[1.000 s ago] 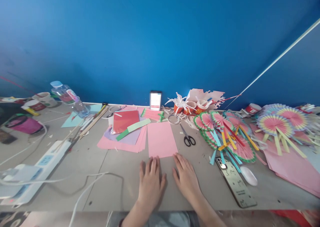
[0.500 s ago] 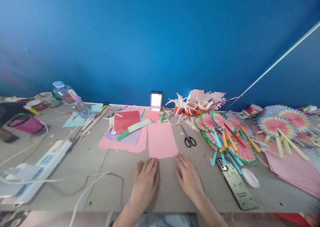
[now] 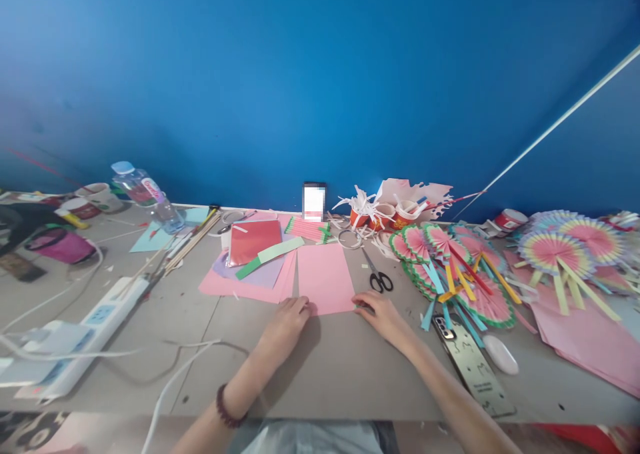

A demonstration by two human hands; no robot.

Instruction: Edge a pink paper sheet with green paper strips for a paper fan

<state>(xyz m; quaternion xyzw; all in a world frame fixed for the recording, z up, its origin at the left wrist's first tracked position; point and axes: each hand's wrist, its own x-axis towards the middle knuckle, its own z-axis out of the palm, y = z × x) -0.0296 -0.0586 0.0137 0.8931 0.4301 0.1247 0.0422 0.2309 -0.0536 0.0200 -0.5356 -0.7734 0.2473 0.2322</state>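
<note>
A pink sheet of paper [image 3: 326, 277] lies flat on the grey table before me. At its lower left corner is my left hand [image 3: 290, 324], with the fingers bent together on the paper's edge. My right hand [image 3: 383, 317] pinches the lower right corner between thumb and fingers. Beyond the right hand lie black-handled scissors [image 3: 381, 281]. Left of the sheet is a pile of pink and lilac paper [image 3: 240, 291], topped by a red packet [image 3: 255, 242] and a green paper strip [image 3: 267, 257].
Folded paper fans [image 3: 455, 261] and a phone [image 3: 470, 367] lie to the right, beside a white case [image 3: 500, 354]. Paper cups [image 3: 383, 215] and an upright phone [image 3: 315, 202] stand by the blue wall. Leftward are a power strip [image 3: 95, 331], a cable [image 3: 175, 371] and a bottle [image 3: 150, 194].
Both hands have shifted up to the sheet's near corners. Their fingers, stretched out before, are now bent onto the paper. The sheet itself has hardly moved.
</note>
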